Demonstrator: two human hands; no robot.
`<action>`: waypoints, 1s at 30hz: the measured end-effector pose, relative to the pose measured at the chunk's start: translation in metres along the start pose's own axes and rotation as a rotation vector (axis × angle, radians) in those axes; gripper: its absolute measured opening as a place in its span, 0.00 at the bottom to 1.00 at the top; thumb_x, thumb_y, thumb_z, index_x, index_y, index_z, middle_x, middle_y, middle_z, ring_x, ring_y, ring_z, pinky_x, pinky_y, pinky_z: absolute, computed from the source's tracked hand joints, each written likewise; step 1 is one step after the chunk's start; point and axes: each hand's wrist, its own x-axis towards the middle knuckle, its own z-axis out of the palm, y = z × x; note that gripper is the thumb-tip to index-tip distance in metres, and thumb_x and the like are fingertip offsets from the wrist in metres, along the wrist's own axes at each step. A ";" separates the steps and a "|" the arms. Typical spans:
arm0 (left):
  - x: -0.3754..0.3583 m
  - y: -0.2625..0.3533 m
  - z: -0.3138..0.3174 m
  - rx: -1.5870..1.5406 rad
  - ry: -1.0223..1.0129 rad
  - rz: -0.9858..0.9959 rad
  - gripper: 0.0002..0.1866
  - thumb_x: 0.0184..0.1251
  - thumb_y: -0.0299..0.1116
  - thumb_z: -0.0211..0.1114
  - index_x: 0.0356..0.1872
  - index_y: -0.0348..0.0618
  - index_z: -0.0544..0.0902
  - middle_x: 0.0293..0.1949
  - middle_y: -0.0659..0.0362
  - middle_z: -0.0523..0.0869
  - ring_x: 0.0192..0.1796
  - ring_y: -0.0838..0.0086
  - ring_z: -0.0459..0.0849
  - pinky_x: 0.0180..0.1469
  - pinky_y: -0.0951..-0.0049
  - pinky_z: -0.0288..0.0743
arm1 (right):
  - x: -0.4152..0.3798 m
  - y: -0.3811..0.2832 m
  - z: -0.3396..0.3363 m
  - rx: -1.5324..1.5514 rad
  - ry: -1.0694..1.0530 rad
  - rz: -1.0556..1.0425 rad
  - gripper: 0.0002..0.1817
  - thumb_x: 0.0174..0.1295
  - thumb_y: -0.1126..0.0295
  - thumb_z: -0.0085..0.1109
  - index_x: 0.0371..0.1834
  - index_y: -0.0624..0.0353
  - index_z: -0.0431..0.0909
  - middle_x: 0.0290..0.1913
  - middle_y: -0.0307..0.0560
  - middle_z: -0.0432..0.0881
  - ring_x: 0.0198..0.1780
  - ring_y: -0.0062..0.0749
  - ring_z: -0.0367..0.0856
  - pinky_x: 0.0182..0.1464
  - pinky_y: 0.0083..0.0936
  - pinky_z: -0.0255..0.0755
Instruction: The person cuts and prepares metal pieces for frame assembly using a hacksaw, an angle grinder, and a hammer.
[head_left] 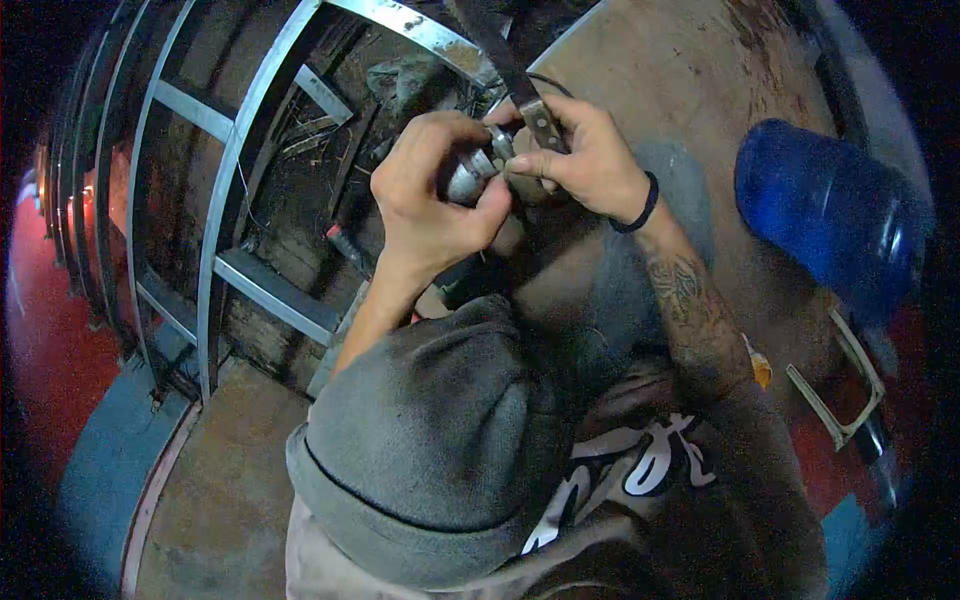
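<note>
My left hand [425,190] is curled around a rounded silver metal part [466,184], fingers over its top and thumb along its lower edge. Close beside it, my right hand [600,165] grips a knife by its dark riveted handle [543,124]. The blade [498,48] points up and away from me. My right thumb is pressed in at the silver part's right side, so both sets of fingertips nearly meet there. The fingers hide much of the metal part. A black band [640,207] circles my right wrist.
A curved metal frame with crossbars [228,170] stands at the left over a dark, littered floor. Near my left forearm lies a tool with a red end [345,243]. A blue plastic drum [830,210] is at the right, with a pale bent frame piece [862,375] below it.
</note>
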 end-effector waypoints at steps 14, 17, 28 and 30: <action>0.009 0.012 -0.002 0.031 -0.193 0.001 0.19 0.36 0.24 0.65 0.36 0.37 0.75 0.35 0.49 0.77 0.39 0.55 0.78 0.41 0.63 0.73 | -0.009 -0.007 -0.016 0.207 -0.114 0.162 0.24 0.48 0.75 0.66 0.51 0.62 0.70 0.29 0.33 0.75 0.22 0.11 0.69 0.23 0.11 0.64; 0.006 0.016 -0.003 0.013 -0.212 -0.006 0.19 0.36 0.24 0.65 0.36 0.37 0.75 0.34 0.49 0.77 0.38 0.55 0.78 0.40 0.63 0.72 | -0.014 -0.011 -0.014 0.213 -0.090 0.171 0.25 0.47 0.75 0.67 0.50 0.66 0.70 0.26 0.34 0.74 0.21 0.12 0.69 0.23 0.10 0.63; 0.006 0.014 0.001 0.020 -0.187 0.027 0.19 0.35 0.23 0.66 0.35 0.38 0.75 0.32 0.51 0.77 0.36 0.57 0.78 0.38 0.65 0.72 | -0.015 -0.004 -0.015 0.224 -0.091 0.160 0.21 0.49 0.73 0.66 0.48 0.59 0.73 0.25 0.30 0.74 0.20 0.11 0.68 0.22 0.12 0.62; 0.005 0.012 0.001 0.018 -0.198 0.027 0.19 0.35 0.24 0.66 0.35 0.38 0.75 0.32 0.51 0.77 0.36 0.57 0.78 0.38 0.65 0.72 | -0.015 -0.003 -0.015 0.183 -0.078 0.146 0.21 0.50 0.73 0.66 0.48 0.59 0.73 0.25 0.30 0.75 0.20 0.11 0.68 0.22 0.12 0.62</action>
